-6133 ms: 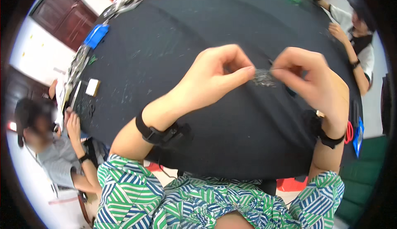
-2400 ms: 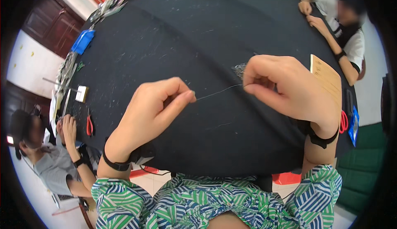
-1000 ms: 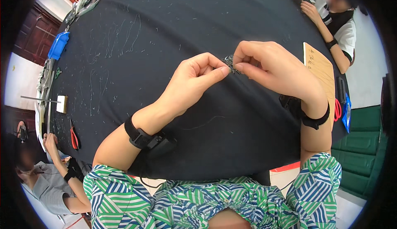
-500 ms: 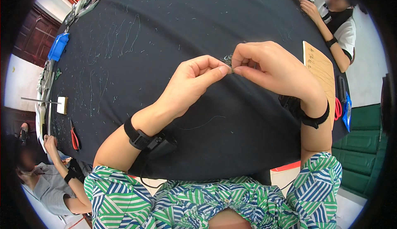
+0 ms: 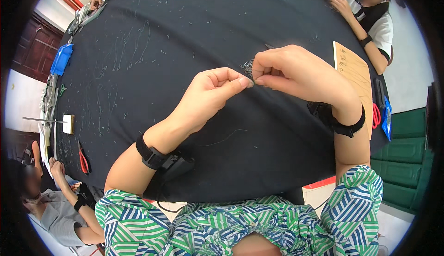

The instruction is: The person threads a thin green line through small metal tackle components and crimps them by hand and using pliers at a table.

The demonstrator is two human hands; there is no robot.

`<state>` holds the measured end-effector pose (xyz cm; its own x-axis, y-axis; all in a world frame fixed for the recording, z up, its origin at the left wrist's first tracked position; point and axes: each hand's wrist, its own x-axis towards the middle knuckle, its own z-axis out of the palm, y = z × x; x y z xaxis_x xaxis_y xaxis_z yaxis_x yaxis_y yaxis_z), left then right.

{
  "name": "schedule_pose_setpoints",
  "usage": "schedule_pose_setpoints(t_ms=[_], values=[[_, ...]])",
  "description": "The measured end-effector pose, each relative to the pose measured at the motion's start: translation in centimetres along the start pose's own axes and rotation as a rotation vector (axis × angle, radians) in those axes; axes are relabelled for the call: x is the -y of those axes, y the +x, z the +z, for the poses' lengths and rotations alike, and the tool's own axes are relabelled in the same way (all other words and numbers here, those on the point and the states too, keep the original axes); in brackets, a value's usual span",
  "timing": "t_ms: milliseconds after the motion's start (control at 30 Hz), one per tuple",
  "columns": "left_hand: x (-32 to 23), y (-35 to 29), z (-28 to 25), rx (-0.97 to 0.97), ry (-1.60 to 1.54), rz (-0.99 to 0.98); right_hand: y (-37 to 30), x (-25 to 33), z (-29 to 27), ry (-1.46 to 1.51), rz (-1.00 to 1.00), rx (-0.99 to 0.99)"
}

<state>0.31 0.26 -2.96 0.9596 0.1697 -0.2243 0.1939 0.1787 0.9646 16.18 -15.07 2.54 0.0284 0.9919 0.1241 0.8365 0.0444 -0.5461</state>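
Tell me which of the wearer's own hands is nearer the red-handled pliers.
Left. The left hand is up and to the right of the pliers in view; the right hand is farther right, past the left.

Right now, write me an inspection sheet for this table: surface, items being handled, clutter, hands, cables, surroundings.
Surface: black cloth, creased, scattered with thin strands and tiny bits.
Items being handled: tiny dark piece at the fingertips, too small to identify; silvery tangle of wire-like pieces just beyond.
Clutter: red-handled pliers at left; tan notebook, red loop handles and blue packet at right.
Hands: left hand and right hand both pinched, fingertips nearly meeting.
Cables: dark cable below the cloth's near edge.
Surroundings: co-worker in grey at left, co-worker in white and black at right, green panelling at far right.
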Motion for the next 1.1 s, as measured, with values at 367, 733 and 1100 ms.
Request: schedule_pose_setpoints(t_ms=[367, 733, 1100], values=[[0.8, 0.3, 0.0, -0.014, 0.036, 0.024, -0.1, 0.0, -0.2, -0.016, 0.061, -0.003], [1.1, 0.7, -0.3, -0.061, -0.162, -0.011, -1.3, -5.2, -0.3, -0.268, 0.312, 0.028], [1.0, 0.9, -0.4, -0.051, -0.193, -0.025, -0.5, -5.5, 1.3, -0.511, 0.364, 0.019]])
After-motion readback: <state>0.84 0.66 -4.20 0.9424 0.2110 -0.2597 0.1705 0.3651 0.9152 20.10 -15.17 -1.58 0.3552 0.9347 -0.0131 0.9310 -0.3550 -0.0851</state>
